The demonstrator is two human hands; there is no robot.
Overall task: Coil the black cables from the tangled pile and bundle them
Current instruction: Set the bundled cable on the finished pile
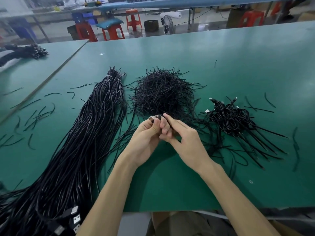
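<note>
Two bare forearms rise from the near edge and meet over the middle of the green table [238, 68]. The left hand [146, 135] curls its fingers round a small coiled cable [159, 116], pinching it near the top. The right hand [185, 142] closes on the same coil from the right, with its forefinger stretched over it and its other fingers bent against the left hand's. The fingers hide most of the coil. Its metal plug [151, 118] sticks out above the left fingertips and points left and slightly far.

Just beyond the hands lies a round heap of short black ties [162, 92], with strays scattered over the table to left and right. Left of the hands is a long bundle [88, 133] of uncoiled cables. It runs lengthwise from the near-left corner, where its USB plugs [75, 217] lie, to the far end, where pale bands [110, 77] bind it beside the heap. Right of the hands sits a cluster of coils [228, 116], with plugs on its far-left side and straight black strands fanning out to the near right. Red stools [133, 19] and a fan [167, 24] stand beyond the table.
</note>
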